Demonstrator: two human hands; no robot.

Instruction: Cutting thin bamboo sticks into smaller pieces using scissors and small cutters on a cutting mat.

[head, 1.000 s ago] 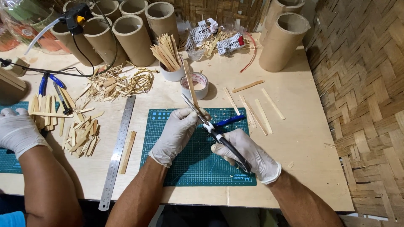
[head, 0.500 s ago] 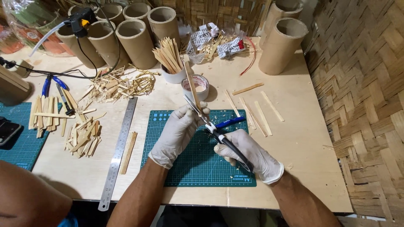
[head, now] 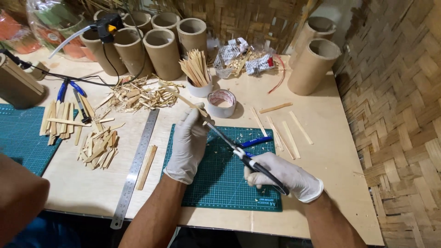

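Both my hands wear white gloves and work over a green cutting mat [head: 216, 183]. My left hand [head: 189, 144] pinches a thin bamboo strip [head: 180, 97] that slants up and to the left. My right hand [head: 285, 178] grips the black and blue handles of a pair of scissors [head: 232, 146]. The blades point up-left and meet the strip right at my left fingertips. Small shavings lie on the mat under the blades.
A steel ruler [head: 137, 163] and a loose stick [head: 147, 166] lie left of the mat. Behind it are a tape roll [head: 222, 104], a cup of sticks [head: 198, 73], cardboard tubes [head: 161, 51], cut strips [head: 285, 132], a shavings heap [head: 138, 96]. Another person's arm [head: 18, 197] is at lower left.
The strip now leans further left and the scissors have slid up along it. The other person's gloved hand has left the far-left mat; only a bare arm remains.
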